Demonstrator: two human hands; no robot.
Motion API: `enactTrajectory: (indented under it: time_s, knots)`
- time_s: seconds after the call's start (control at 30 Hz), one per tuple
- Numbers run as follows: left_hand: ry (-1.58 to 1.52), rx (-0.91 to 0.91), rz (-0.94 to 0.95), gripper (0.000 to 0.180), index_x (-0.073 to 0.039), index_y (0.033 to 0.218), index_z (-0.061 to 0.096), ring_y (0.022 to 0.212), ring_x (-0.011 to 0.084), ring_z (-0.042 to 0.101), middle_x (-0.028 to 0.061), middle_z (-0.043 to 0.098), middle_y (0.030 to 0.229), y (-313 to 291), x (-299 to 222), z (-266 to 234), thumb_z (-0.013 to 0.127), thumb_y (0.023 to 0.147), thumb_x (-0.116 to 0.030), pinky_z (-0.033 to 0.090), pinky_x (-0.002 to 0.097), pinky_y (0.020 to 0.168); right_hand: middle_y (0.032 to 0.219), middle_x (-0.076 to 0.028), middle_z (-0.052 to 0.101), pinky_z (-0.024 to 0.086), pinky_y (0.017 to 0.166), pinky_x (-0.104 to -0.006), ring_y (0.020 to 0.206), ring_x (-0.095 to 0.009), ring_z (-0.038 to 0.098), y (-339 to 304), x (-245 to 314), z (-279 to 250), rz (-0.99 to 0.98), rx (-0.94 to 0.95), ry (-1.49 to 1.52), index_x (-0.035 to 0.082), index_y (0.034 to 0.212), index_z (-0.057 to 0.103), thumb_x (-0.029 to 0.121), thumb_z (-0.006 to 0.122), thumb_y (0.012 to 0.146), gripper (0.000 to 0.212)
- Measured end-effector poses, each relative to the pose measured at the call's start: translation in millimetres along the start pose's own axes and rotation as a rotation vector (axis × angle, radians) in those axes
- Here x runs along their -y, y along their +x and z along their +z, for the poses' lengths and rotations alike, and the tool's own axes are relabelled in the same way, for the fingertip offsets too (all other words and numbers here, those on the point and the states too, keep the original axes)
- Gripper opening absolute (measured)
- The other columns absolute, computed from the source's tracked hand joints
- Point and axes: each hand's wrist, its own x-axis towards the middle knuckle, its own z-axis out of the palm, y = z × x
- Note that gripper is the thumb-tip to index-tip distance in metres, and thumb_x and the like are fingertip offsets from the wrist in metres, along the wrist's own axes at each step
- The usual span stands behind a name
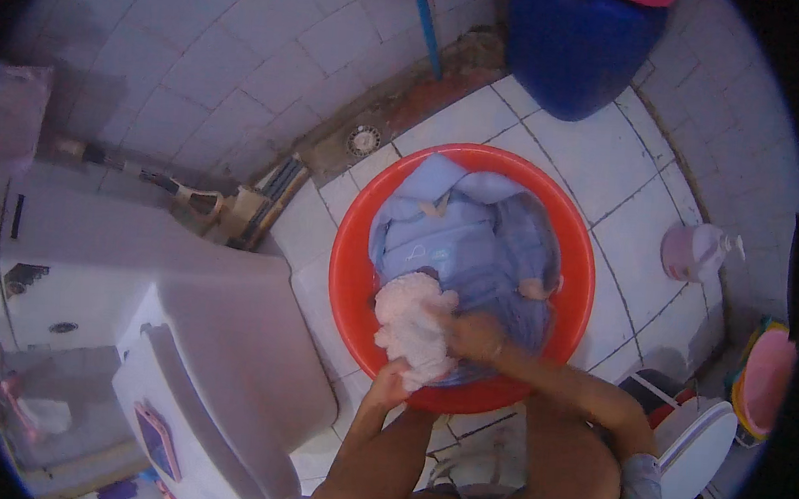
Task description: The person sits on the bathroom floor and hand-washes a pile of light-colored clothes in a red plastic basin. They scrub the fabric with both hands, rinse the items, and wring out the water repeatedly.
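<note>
A wide red basin [584,288] rests on the tiled floor in front of me. A light blue garment [464,235] lies bunched inside it, looking wet. Over the basin's near left part I hold a pale pink, fluffy cloth [409,319]. My left hand [389,383] grips its lower edge by the basin's rim. Closed against the cloth's right side is my right hand [475,336], its fingers partly hidden from above.
To the left stands a bulky white plastic unit [230,331] with a phone [159,441] on its lid. A blue barrel [581,50] is at the back, near a floor drain [364,139]. On the right are a pump bottle [687,252] and colourful basins [762,377].
</note>
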Motion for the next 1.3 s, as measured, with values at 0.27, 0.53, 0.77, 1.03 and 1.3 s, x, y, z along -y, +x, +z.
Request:
enactTrajectory:
  time_s: [0.27,0.53,0.77,1.03,1.3]
  knots:
    - [0.093,-0.044,-0.124,0.054,0.002,0.119,0.040,0.102,0.0251,0.052,0.0128,0.052,0.113,-21,0,-22,0.050,0.067,-0.008,0.041,0.0378,0.089,0.078,-0.018,0.061,0.047,0.066,-0.0436,0.070,-0.034,0.060,11,23,-4,-0.057,0.002,-0.091,0.028,0.130,0.037,0.020,0.049,0.074,0.057]
    - [0.202,-0.146,-0.174,0.041,-0.002,0.106,0.052,0.088,0.0203,0.057,0.0060,0.058,0.097,-30,-6,2,0.052,0.066,-0.009,0.045,0.0307,0.076,0.077,-0.016,0.062,0.048,0.060,-0.0434,0.064,-0.033,0.061,58,-73,12,0.132,-0.178,-0.122,0.033,0.135,0.025,0.022,0.047,0.079,0.061]
    - [0.399,-0.111,-0.189,0.032,-0.002,0.102,0.054,0.089,0.0177,0.055,0.0059,0.057,0.097,-31,-11,-14,0.052,0.072,-0.012,0.044,0.0286,0.078,0.087,-0.019,0.061,0.048,0.066,-0.0428,0.073,-0.035,0.060,48,-18,48,-0.187,-0.114,-0.030,0.037,0.132,0.029,0.021,0.044,0.079,0.058]
    - [0.578,-0.021,-0.231,0.024,-0.005,0.093,0.059,0.079,0.0121,0.055,0.0012,0.057,0.088,-39,-29,33,0.054,0.073,-0.017,0.044,0.0238,0.068,0.088,-0.016,0.061,0.049,0.067,-0.0424,0.071,-0.033,0.061,92,-89,16,-0.033,-0.349,-0.058,0.039,0.133,0.027,0.018,0.045,0.079,0.061]
    - [0.571,-0.154,-0.213,0.026,-0.006,0.092,0.060,0.077,0.0098,0.053,-0.0013,0.056,0.084,-36,-17,-9,0.056,0.070,-0.018,0.041,0.0210,0.066,0.085,-0.016,0.062,0.048,0.069,-0.0425,0.074,-0.033,0.061,86,-5,32,-0.276,-0.022,-0.310,0.039,0.132,0.030,0.019,0.046,0.080,0.057]
